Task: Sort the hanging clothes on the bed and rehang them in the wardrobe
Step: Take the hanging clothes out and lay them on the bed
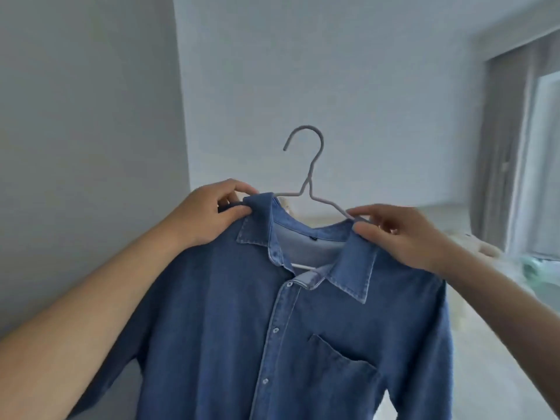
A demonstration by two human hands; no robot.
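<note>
Pinching at both shoulders now: the left hand has thumb and fingers nipped on the collar edge of the denim shirt, right where the fabric runs over the hanger arm, and the right hand is pinching the opposite collar corner together with the wire beneath it. Between those two grips the shirt is held up in the air at chest height, front facing us, collar open, top button undone, chest pocket showing low on the right side. It sits on a thin grey hanger whose hook stands upright above the collar, free of any rail. Behind it, plain pale walls meeting at a corner. Off to the right, a grey curtain beside a bright window, and a pale bed low down, blurred.
</note>
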